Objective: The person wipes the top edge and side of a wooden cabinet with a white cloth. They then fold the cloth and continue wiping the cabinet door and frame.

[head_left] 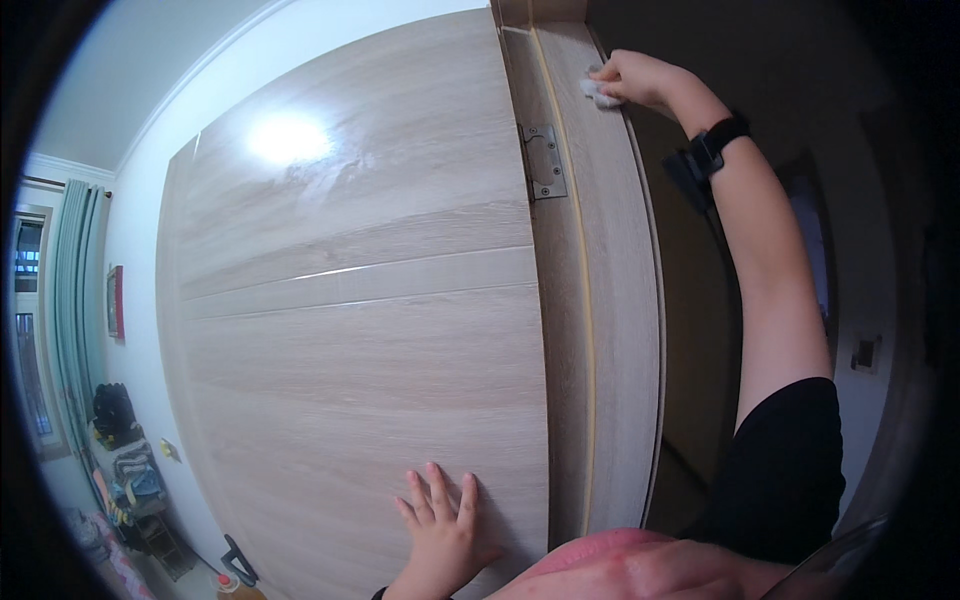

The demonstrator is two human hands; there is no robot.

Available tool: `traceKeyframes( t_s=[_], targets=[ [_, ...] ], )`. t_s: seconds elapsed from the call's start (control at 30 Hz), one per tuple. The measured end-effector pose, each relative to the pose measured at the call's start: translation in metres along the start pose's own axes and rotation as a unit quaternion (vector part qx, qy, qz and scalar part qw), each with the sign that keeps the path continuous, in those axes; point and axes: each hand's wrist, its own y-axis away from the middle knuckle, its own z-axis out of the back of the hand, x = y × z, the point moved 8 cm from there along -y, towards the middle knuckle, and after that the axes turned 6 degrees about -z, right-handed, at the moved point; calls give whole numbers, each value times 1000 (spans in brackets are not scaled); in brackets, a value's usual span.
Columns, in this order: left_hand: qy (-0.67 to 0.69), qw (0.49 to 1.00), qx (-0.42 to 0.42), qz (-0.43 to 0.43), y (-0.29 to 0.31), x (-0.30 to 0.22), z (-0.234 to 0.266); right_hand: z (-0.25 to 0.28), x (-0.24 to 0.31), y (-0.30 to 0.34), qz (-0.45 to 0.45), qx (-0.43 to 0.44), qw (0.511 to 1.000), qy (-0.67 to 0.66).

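A pale wood-grain door (370,380) stands swung open, filling the middle of the view. My left hand (447,525) lies flat on its lower face with the fingers spread. Up at the top right, my right hand (640,80) pinches a white cloth (600,88) against the upper part of the wooden door frame (620,250). Part of the cloth is hidden under the fingers. A metal hinge (545,162) joins door and frame just below and left of the cloth. Along the frame runs a thin yellowish seal strip (583,300).
At the far left, a green curtain (80,270) hangs by a window, with clothes piled on a rack (140,480) below. A black handle (238,560) and a red-capped bottle (225,580) stand near the door's bottom edge. Beyond the frame the space is dark, with a wall switch (865,354).
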Motion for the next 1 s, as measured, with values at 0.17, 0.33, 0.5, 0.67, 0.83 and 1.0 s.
traceKeyframes(
  t_s=[0.17, 0.33, 0.5, 0.67, 0.83, 1.0],
  targets=[
    [32, 999, 5, 5, -12, -11, 9, 41, -21, -61, -27, -155, 986, 62],
    [95, 994, 40, 29, -10, -13, 19, 54, 60, 0, -200, -281, 932, 113],
    [57, 996, 39, 65, -6, -7, 15, 10, 80, 43, -101, -15, 995, 8],
    [109, 993, -13, 41, -8, -18, 10, -29, -1, 15, 15, 1, 994, 107],
    [89, 994, -22, 58, 7, -11, 19, -33, 23, 70, -22, -31, 999, -10],
    [106, 992, -29, 59, 6, -16, 9, -47, 14, 128, -17, -195, 980, 32]
  ],
)
